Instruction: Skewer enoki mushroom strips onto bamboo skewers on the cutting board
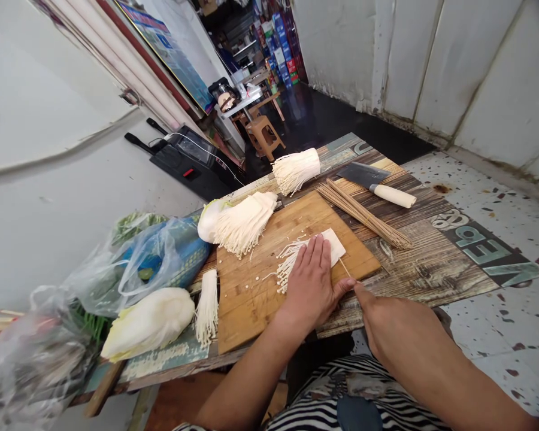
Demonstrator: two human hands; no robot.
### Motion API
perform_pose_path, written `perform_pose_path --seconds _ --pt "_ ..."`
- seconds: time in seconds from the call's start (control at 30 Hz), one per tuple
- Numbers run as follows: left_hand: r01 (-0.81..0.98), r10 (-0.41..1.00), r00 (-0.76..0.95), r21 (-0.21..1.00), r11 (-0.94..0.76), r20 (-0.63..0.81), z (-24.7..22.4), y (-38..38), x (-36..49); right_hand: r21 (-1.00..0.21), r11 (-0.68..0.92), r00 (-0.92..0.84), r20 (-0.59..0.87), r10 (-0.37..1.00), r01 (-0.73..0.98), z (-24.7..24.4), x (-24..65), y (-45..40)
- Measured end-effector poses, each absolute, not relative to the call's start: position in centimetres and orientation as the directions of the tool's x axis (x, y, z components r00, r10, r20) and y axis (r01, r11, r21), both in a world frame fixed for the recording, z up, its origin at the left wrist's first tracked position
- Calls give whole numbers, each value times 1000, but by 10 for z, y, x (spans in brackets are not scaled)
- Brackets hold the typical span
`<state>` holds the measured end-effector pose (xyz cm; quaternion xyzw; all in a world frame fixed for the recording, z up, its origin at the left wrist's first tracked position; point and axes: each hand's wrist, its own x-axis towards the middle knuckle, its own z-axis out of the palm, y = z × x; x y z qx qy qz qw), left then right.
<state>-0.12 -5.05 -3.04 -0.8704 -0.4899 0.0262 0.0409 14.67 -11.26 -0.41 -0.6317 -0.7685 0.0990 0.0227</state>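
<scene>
Premises consistent with a small food shop's preparation area. Observed: wood-print table [431,263] bearing a wooden cutting board [247,299], cleaver [363,175] and bagged vegetables [137,230]; speckled terrazzo floor [489,335]; beyond, plastic stool [263,134] and stacked colored cartons [281,51]. Walls [341,54] stained.

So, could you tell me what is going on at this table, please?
The person's left hand lies flat over a slice of enoki mushrooms on the wooden cutting board. The right hand grips a thin bamboo skewer, its far end at the base of that slice. More skewers lie in a bundle right of the board, with a cleaver beyond them. A napa cabbage and a small enoki bunch sit to the left.
</scene>
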Motion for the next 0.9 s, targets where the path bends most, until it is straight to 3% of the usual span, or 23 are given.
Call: perform_pose_path --seconds 0.13,0.9 --pt "849 852 523 -96 -519 20 -32 -50 -2 -166 174 -216 -281 935 971 2 144 -108" --pt "872 872 489 -4 -489 15 -32 -50 -1 -257 129 -196 -254 947 958 5 140 -93"
